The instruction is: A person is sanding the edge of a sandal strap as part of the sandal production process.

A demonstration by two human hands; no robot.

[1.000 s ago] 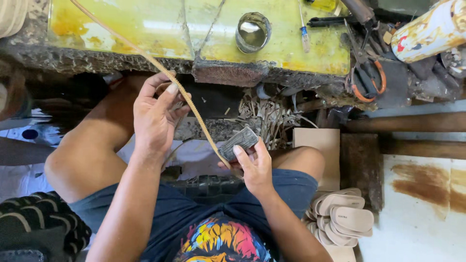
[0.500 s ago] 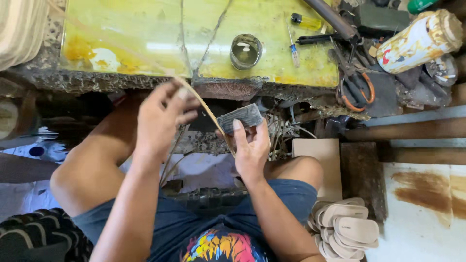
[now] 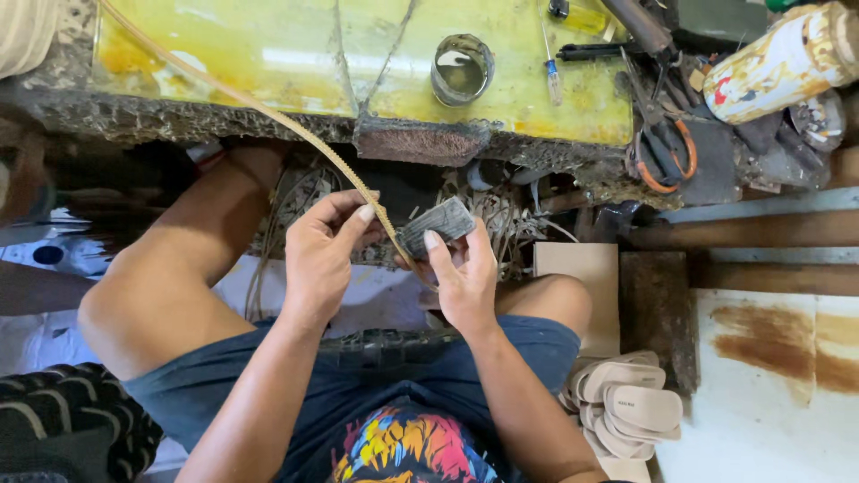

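Down over the lap we go: two hands at work, close together just below the worktop (image 3: 268, 54) edge. The left hand (image 3: 327, 255) pinches one long tan strip (image 3: 268, 116) between thumb and fingertips, and that strip runs up and away to the left across the yellow, glue-stained surface. The right hand (image 3: 461, 277) is closed around one small grey block (image 3: 436, 225), thumb laid along its lower edge, fingers behind it; the strip's lower end meets the block right there between the two hands, touching it.

Up on the worktop, one open metal tin (image 3: 462, 69) sits near the middle, one small screwdriver (image 3: 551, 76) just to its right, and one pair of orange-handled scissors (image 3: 660, 148) lies at the right corner. One paint-spattered can (image 3: 778, 63) lies on its side at the far right.

Below, a tangle of loose strips (image 3: 501, 210) hangs under the worktop edge. Down by the right knee, one stack of pale sole pieces (image 3: 626, 411); I cannot count them exactly, several overlap.
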